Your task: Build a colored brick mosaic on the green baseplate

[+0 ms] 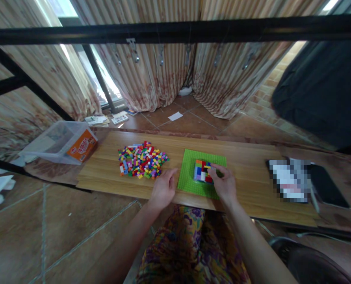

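Observation:
A green baseplate (190, 173) lies on the wooden board, with a small block of coloured bricks (201, 170) built on it. My right hand (226, 183) rests on the plate's right part, fingers pinched against the top right of the brick block. To the left of the plate my left hand (163, 188) lies on the board, fingers loosely curled, just below a heap of loose coloured bricks (142, 159). Whether the left hand holds a brick is hidden.
A clear plastic tub with an orange label (63, 142) stands at the board's left end. At the right lie a dark phone (329, 185) and a blurred-out paper (290, 180). The wooden board (252, 165) rests on a black frame; a tiled floor is below.

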The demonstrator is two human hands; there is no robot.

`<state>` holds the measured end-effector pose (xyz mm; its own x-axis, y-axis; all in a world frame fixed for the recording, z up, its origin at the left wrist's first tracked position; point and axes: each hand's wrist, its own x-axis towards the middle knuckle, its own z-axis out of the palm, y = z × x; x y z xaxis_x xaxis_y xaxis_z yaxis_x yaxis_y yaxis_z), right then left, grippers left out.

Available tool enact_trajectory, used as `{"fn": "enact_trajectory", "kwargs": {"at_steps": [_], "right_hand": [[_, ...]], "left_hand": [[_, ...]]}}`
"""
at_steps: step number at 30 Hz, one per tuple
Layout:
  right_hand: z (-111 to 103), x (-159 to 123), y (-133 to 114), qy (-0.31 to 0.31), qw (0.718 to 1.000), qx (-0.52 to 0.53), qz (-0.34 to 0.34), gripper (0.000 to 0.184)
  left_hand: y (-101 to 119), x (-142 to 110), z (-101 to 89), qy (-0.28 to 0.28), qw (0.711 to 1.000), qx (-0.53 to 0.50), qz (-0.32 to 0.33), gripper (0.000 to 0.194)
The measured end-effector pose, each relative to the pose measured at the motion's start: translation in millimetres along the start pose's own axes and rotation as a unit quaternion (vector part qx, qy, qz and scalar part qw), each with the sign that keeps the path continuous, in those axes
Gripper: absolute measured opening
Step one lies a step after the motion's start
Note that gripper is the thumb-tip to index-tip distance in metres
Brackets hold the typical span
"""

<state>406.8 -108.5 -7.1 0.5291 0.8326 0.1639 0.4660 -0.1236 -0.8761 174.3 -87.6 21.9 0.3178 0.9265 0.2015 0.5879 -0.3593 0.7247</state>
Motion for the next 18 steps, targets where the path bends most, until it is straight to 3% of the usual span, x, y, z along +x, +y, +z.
{"fn": "enact_trajectory", "kwargs": {"at_steps": [7,12,18], "right_hand": [[-1,2,5,-0.025,0.999,0.033,0.008,0.040],[-6,1,4,-0.048,0.995,0.082,0.023,0.045],[-22,-7,13,0.074,0.979,0.166,0.090,0.056]], "left_hand": [[7,2,-3.3,0.000,1.000,-0.013,0.004,0.033],[4,2,-19.8,0.038,0.999,-0.031,0.004,0.032],[-30,-20,-50.4,0.092,0.994,-0.018,-0.052,0.029]]}}
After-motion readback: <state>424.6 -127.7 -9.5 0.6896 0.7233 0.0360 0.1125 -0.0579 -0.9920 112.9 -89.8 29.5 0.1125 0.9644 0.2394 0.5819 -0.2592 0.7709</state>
